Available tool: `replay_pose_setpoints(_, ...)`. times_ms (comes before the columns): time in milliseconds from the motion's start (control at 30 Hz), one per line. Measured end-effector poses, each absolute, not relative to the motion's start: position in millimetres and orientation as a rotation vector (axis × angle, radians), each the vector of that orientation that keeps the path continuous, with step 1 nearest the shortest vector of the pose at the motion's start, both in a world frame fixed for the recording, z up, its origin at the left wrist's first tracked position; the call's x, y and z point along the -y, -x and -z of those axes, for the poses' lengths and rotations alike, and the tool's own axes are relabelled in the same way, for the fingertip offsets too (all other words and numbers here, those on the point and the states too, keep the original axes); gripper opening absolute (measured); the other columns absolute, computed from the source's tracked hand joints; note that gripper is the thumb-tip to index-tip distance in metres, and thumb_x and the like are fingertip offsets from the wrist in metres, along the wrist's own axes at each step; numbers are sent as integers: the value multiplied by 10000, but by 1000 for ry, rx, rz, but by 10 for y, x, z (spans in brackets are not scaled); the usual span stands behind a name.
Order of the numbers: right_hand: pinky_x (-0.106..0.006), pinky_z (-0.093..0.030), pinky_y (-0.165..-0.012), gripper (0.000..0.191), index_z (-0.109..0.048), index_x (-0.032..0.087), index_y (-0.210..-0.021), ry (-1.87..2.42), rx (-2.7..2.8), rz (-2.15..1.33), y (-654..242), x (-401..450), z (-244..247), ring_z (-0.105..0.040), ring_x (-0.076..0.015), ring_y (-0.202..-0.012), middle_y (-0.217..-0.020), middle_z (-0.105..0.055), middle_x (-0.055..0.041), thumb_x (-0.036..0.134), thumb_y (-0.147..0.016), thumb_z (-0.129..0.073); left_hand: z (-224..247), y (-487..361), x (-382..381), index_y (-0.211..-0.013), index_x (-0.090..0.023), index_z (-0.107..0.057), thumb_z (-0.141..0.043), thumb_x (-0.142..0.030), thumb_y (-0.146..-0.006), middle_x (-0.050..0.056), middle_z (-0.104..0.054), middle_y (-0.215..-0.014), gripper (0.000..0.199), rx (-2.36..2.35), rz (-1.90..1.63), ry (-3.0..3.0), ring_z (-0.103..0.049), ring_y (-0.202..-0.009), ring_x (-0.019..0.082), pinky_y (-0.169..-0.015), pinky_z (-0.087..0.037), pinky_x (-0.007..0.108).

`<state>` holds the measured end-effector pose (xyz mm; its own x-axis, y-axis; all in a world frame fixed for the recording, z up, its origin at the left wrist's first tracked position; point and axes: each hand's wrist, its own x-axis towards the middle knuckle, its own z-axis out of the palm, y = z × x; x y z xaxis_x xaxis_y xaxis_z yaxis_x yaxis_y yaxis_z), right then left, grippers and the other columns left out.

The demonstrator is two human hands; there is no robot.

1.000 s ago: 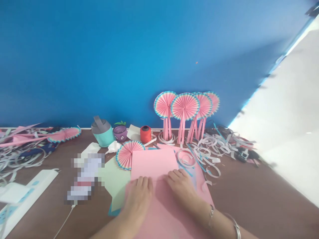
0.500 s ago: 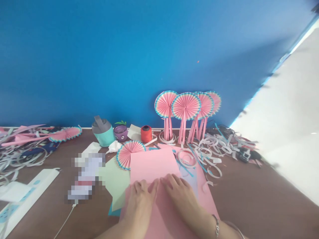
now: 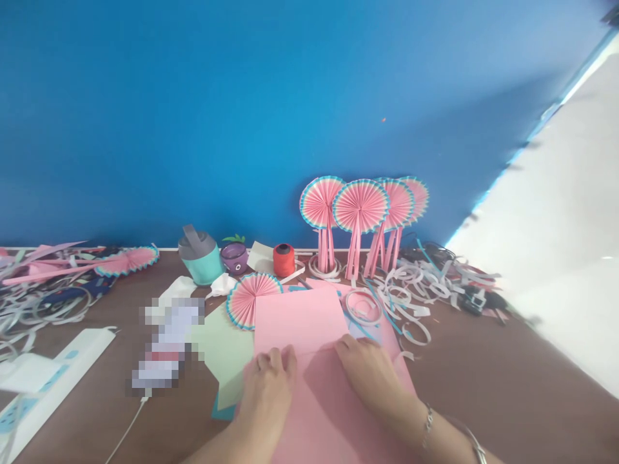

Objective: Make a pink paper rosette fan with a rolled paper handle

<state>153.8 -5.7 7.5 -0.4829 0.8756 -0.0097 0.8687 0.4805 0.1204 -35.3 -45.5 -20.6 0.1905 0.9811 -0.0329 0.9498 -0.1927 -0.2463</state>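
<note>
A craft-making corner, though whether in a home or a small workshop cannot be told: a brown tabletop (image 3: 483,374) against a plain blue wall (image 3: 217,116) carries round, pleated pink paper fans (image 3: 360,205), flat pink paper sheets (image 3: 297,319), curled white strips (image 3: 420,312) and a red thread spool (image 3: 284,262).

No text, label or number is readable.

Across the brown worktop (image 3: 483,380): white power strip (image 3: 62,367) at left; layered coloured paper (image 3: 300,316) centrally; teal container (image 3: 203,265), purple pot (image 3: 235,259), red spool (image 3: 284,261) behind; curled strips (image 3: 411,287) at right.
</note>
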Motion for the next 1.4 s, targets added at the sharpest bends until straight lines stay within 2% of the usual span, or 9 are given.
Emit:
replay_pose_setpoints(133, -287, -311, -541, 272, -640, 151, -766, -1562, -2562, -91, -1549, 62, -91, -633, -183, -643, -775, -656, -86, -78, -728, -498, 112, 388, 396, -1233, -191, -571, -469, 19, -802, 118, -618, -987, 490, 1948, -240, 2373, -642, -847, 247, -709, -514, 369)
replay_pose_setpoints(267, -307, -318, -610, 266, -618, 173, -769, -1545, -2721, -163, -1570, 61, -42, -597, -181, -701, -788, -641, -54, -61, -763, -491, -44, 403, 352, -1115, -155, -598, -437, 39, -803, 96, -614, -1060, 402, 1866, -180, 2562, -599, -976, 242, -813, -495, 375)
replay_pose_setpoints(433, -322, -294, -629, 198, -581, 183, -703, -1322, -3030, -354, -1559, -16, 106, -510, -174, -673, -715, -590, -31, 6, -785, -548, -127, 396, 339, -1090, -151, -575, -427, 29, -823, 74, -624, -1021, 354, 1783, -174, 2609, -585, -942, 229, -785, -491, 356)
replay_pose_setpoints(567, -322, -265, -600, 224, -576, 179, -680, -1238, -3084, -399, -1548, -62, 183, -472, -164, -615, -675, -576, -24, -23, -771, -543, -127, 377, 332, -1083, -154, -585, -446, 20, -827, 75, -623, -1032, 339, 1799, -233, 2596, -586, -955, 234, -773, -496, 357)
replay_pose_setpoints(767, -320, -248, -592, 229, -583, 183, -691, -1257, -3064, -302, -1561, -67, 126, -483, -159, -621, -685, -581, -18, -20, -787, -538, -93, 375, 332, -1071, -151, -597, -441, 46, -808, 85, -623, -1025, 364, 1820, -253, 2582, -598, -938, 237, -719, -513, 348)
replay_pose_setpoints(1033, -320, -261, -607, 233, -591, 176, -722, -1291, -2963, -238, -1534, -57, 161, -517, -155, -652, -715, -602, -25, -19, -818, -506, 99, 313, 361, -966, -147, -655, -492, 66, -772, 83, -647, -890, 331, 1750, -192, 2468, -627, -832, 215, -634, -522, 292)
replay_pose_setpoints(1233, -317, -255, -588, 229, -589, 181, -721, -1260, -3012, -252, -1567, -66, 175, -509, -161, -644, -707, -599, -22, -24, -796, -521, 70, 302, 440, -1117, -123, -644, -499, 32, -800, 108, -665, -899, 382, 1809, -230, 2407, -648, -824, 240, -680, -551, 349)
replay_pose_setpoints(1400, -319, -254, -572, 219, -584, 184, -715, -1249, -3039, -242, -1582, -96, 219, -504, -170, -650, -717, -596, -27, -21, -771, -533, -20, 294, 375, -1067, -111, -647, -463, 52, -807, 119, -660, -926, 358, 1958, -392, 2482, -671, -835, 240, -699, -554, 350)
